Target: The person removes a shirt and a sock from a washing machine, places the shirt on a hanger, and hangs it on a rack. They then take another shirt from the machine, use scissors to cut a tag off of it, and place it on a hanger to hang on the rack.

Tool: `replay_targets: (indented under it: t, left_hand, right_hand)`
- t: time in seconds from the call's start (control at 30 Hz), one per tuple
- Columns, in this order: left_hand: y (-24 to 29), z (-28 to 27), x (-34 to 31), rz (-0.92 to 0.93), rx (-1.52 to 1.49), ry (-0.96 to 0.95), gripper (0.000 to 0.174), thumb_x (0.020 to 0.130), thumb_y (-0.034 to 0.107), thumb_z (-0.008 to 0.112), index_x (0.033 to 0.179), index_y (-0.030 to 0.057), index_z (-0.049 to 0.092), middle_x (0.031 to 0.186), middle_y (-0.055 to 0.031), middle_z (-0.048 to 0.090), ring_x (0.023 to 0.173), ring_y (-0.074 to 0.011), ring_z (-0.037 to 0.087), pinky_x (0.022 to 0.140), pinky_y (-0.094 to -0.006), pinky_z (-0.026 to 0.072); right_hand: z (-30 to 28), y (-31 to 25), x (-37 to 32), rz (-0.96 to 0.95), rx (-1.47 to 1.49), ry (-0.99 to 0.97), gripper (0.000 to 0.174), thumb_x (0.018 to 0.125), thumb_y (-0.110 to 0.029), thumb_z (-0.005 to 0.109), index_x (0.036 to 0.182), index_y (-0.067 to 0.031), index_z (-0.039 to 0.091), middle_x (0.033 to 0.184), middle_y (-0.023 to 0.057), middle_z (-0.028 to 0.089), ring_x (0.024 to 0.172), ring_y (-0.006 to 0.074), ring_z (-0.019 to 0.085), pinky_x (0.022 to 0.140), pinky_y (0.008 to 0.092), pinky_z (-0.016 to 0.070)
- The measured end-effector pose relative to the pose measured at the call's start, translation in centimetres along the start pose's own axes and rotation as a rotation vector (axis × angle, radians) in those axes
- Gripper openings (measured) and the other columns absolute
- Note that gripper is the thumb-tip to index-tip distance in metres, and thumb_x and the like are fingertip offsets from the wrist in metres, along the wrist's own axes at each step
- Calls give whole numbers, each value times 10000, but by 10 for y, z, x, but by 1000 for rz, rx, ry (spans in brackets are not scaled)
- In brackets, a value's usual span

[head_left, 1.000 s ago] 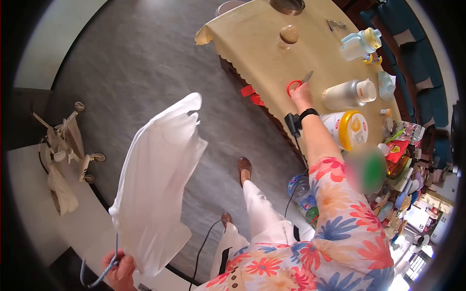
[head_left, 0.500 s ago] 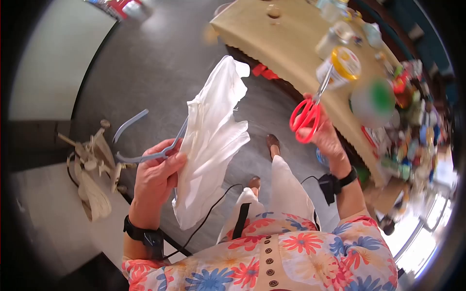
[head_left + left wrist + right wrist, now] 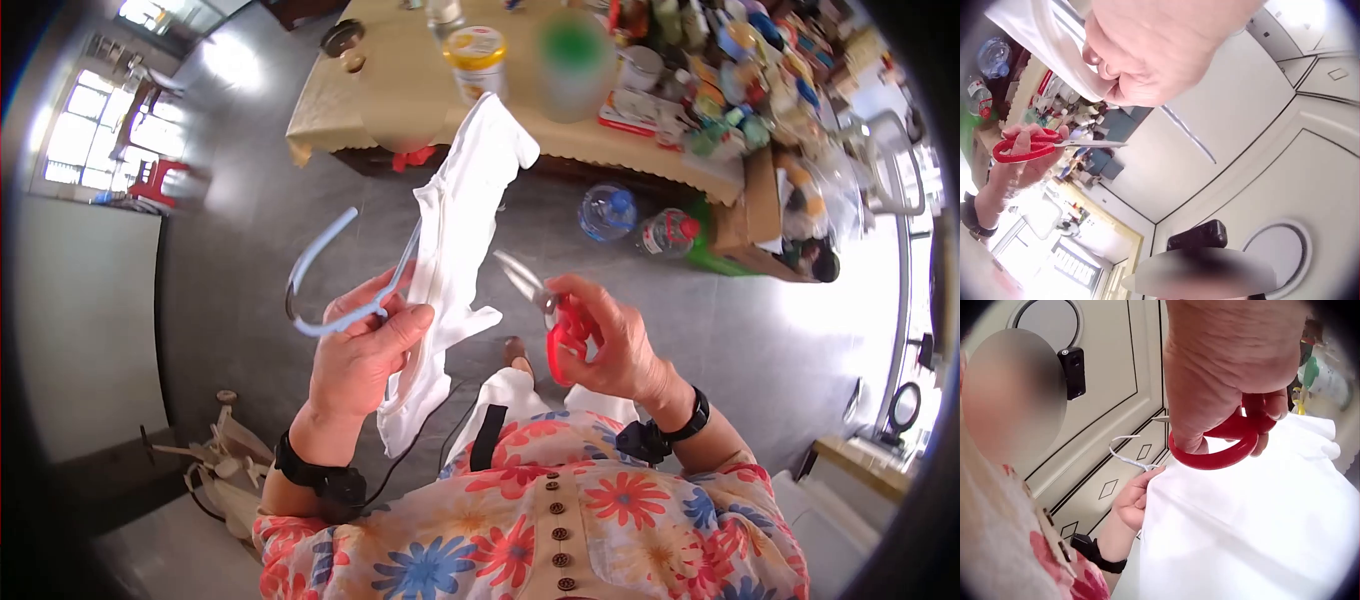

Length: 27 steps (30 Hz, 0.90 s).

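My left hand (image 3: pixel 365 350) pinches a white cloth (image 3: pixel 455 220) together with a blue-grey hanger (image 3: pixel 325 325), whose hook curves out to the left. The cloth hangs in a long fold, its upper end reaching past the hand. To the right of it, my right hand (image 3: pixel 615 345) grips red-handled scissors (image 3: pixel 565 340), fingers in the loops. Their metal blades point up and left toward the cloth, apart from it in the head view. The left wrist view shows the scissors (image 3: pixel 1029 149) side on, and the right wrist view shows the cloth (image 3: pixel 1241 525) spread below the red loops.
Beyond the hands stands a table (image 3: pixel 390 100) with a beige cloth, a yellow-lidded tub (image 3: pixel 477 62) and many items piled at its right. Plastic bottles (image 3: pixel 607 212) and a cardboard box (image 3: pixel 750 225) are on the floor. A folded stroller (image 3: pixel 225 450) is at the lower left.
The right hand has lifted the scissors off the table and brought them near the cloth. The left hand has raised the cloth and hanger in front of the body. The head view has turned right.
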State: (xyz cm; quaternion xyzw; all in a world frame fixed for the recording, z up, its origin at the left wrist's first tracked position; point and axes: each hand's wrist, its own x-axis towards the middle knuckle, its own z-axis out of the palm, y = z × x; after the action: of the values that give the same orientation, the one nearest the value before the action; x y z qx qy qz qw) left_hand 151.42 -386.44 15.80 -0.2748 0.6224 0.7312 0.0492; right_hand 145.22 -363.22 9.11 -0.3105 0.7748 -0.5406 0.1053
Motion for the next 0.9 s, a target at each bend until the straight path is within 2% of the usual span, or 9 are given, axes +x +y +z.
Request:
replay_targets:
  t: [0.1, 0.23, 0.4, 0.6, 0.67, 0.73, 0.8, 0.87, 0.9]
  left_hand:
    - [-9, 49, -10, 167, 257, -139, 447, 773, 44, 637, 1200, 76, 509, 593, 64, 461, 502, -13, 380, 440, -162, 301]
    - [-8, 138, -47, 218, 268, -240, 455, 764, 41, 644, 1198, 63, 508, 588, 68, 444, 491, -11, 363, 439, -162, 289]
    - [-8, 254, -89, 214, 254, -435, 464, 758, 30, 645, 1198, 33, 499, 577, 79, 416, 480, 0, 337, 428, -158, 258]
    - [-23, 383, -122, 95, 230, -665, 456, 769, 70, 647, 1197, 29, 496, 653, 60, 512, 485, 11, 372, 397, -142, 255]
    - [-22, 419, -127, 23, 341, -787, 432, 766, 72, 646, 1175, 23, 515, 690, 40, 543, 496, 6, 393, 410, -142, 280]
    - [-21, 452, -130, -33, 402, -859, 416, 762, 69, 647, 1157, 19, 528, 709, 29, 554, 515, 0, 409, 426, -144, 297]
    - [-17, 482, -128, -95, 461, -927, 400, 757, 65, 648, 1140, 15, 541, 727, 19, 565, 533, -6, 424, 442, -147, 314]
    - [-20, 513, -119, -106, 502, -1005, 388, 697, -6, 648, 1077, 31, 580, 945, -52, 633, 595, -34, 519, 424, -158, 347]
    - [-19, 532, -118, -99, 528, -1057, 382, 680, 4, 673, 1053, 25, 594, 840, -11, 627, 541, -24, 464, 424, -163, 314]
  right_hand:
    - [-32, 3, -38, 18, -38, 74, 528, 617, -114, 703, 1093, -81, 478, 844, 85, 593, 667, 182, 598, 582, 268, 497]
    - [-94, 5, -106, -34, -145, 206, 509, 599, -162, 730, 1046, -91, 497, 810, 60, 593, 657, 177, 604, 562, 269, 484]
    - [-181, -4, -202, 117, -275, 430, 494, 598, -159, 732, 1034, -101, 510, 777, 37, 591, 645, 171, 600, 570, 277, 480]
    - [-282, -7, -311, 100, -503, 640, 376, 623, -129, 711, 974, -134, 574, 720, 17, 559, 635, 174, 570, 562, 291, 455]
    - [-321, -2, -342, -5, -739, 625, 364, 610, -96, 708, 953, -153, 603, 690, 6, 522, 636, 174, 545, 552, 299, 443]
    - [-352, 0, -370, 0, -693, 614, 435, 582, -34, 702, 987, -165, 609, 698, 10, 495, 657, 178, 532, 576, 296, 450]
    - [-382, -6, -391, 26, -762, 559, 446, 580, -48, 708, 997, -172, 608, 707, 13, 487, 664, 179, 528, 589, 295, 455]
    - [-404, -10, -406, 81, -826, 545, 451, 576, -56, 711, 997, -178, 609, 711, 12, 486, 663, 179, 526, 589, 297, 456]
    - [-416, -13, -413, 110, -878, 517, 455, 571, -64, 714, 997, -183, 609, 715, 11, 484, 662, 178, 525, 589, 299, 457]
